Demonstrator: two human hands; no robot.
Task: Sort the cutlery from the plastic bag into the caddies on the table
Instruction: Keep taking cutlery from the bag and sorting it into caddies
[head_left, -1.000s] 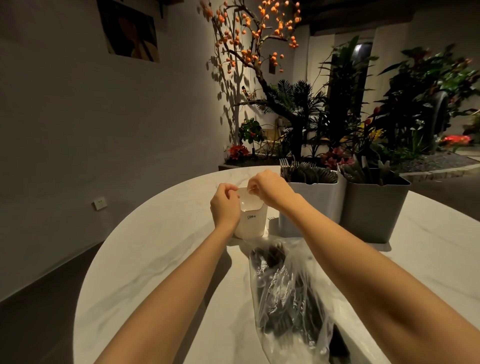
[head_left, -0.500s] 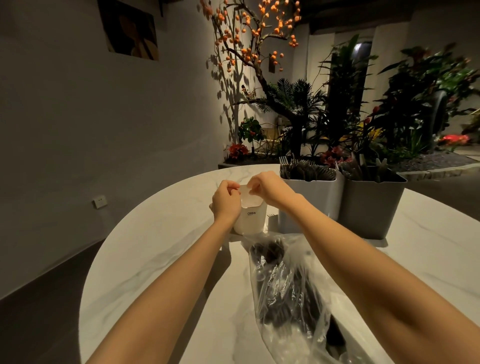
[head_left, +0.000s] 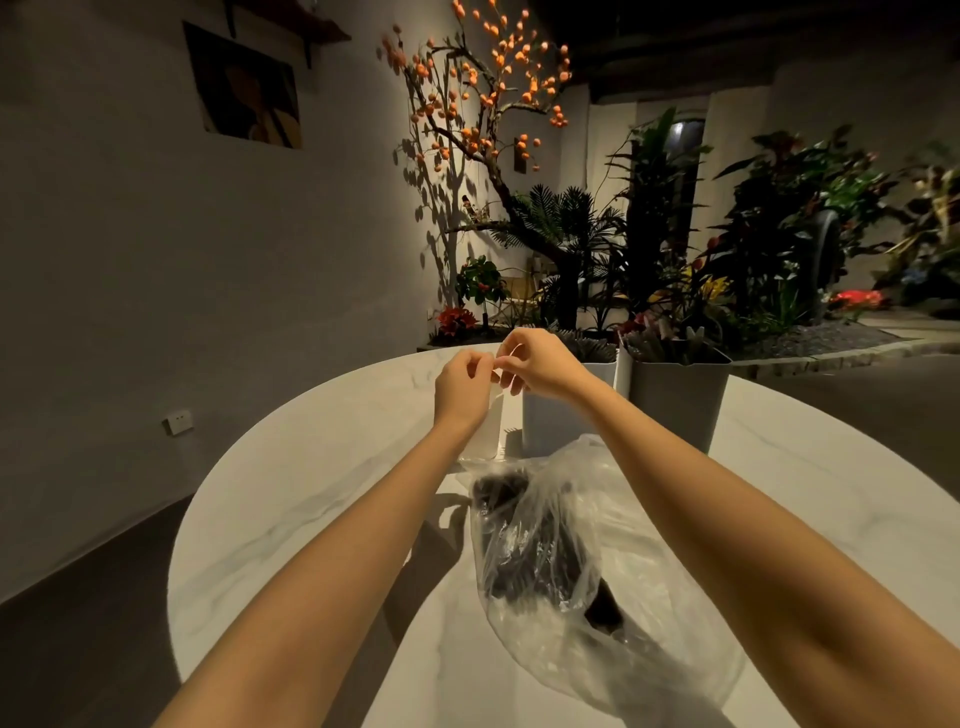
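Note:
A clear plastic bag of black cutlery lies on the white table between my forearms. Beyond it stands a small white caddy, partly hidden by my left wrist. My left hand and my right hand meet just above it, fingertips together, pinching a thin pale piece that I cannot identify. To the right stand a light grey caddy and a darker grey caddy, both holding dark cutlery upright.
The round table's edge curves off to the left and far side. Behind it is a bed of plants with an orange-fruited tree. A grey wall with a socket is on the left.
Both hands have left the small white caddy's rim, risen a little and come together above it, now pinching a thin pale piece. The view has tilted slightly.

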